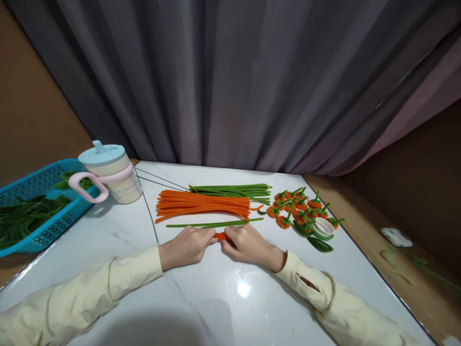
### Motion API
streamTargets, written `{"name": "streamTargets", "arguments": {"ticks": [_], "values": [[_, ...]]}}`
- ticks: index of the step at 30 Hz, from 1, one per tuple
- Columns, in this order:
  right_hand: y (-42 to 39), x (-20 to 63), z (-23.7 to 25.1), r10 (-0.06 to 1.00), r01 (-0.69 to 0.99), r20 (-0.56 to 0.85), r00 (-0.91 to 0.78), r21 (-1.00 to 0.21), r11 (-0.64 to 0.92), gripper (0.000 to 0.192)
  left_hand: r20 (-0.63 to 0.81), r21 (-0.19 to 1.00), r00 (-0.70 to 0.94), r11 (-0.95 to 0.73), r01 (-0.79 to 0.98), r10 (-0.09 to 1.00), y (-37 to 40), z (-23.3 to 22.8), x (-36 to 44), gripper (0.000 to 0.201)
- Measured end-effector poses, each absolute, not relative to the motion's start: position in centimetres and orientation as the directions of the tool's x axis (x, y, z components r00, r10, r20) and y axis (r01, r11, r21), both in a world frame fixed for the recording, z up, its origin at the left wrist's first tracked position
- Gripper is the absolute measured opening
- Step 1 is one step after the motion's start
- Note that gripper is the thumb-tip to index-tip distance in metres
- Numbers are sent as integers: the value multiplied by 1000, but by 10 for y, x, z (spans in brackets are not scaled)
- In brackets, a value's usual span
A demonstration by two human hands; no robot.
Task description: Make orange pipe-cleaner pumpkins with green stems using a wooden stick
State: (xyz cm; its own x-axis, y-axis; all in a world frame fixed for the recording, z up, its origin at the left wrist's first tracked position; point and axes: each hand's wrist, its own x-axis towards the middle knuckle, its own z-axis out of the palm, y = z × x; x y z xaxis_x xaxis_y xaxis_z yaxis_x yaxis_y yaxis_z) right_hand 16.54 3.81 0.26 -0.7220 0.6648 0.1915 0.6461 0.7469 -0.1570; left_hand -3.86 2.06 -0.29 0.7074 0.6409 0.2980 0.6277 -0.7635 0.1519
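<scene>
Between my two hands is a short piece of orange pipe cleaner [221, 236], pinched from both sides. My left hand [189, 246] is closed on its left end, and my right hand [248, 244] is closed on its right end. Most of the piece is hidden by my fingers. Just beyond my knuckles lie green pipe cleaners [212, 225], set apart from the rest. Behind them is a bundle of orange pipe cleaners [201, 205], and farther back a bundle of green pipe cleaners [234, 191].
Small orange pumpkin-like shapes with green stems [300, 205] cluster at the right, beside a white tape roll [324, 227] and dark green leaf-like loops [320, 243]. A lidded cup with a pink handle [120, 185] and a blue basket [46, 235] of green pieces stand left.
</scene>
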Motion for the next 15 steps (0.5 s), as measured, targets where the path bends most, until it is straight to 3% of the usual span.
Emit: {"name": "streamTargets", "arguments": {"ticks": [15], "values": [[38, 165, 2, 662, 644, 188, -726, -154, 750, 16, 294, 146, 709, -763, 630, 641, 21, -4, -39, 29]]}}
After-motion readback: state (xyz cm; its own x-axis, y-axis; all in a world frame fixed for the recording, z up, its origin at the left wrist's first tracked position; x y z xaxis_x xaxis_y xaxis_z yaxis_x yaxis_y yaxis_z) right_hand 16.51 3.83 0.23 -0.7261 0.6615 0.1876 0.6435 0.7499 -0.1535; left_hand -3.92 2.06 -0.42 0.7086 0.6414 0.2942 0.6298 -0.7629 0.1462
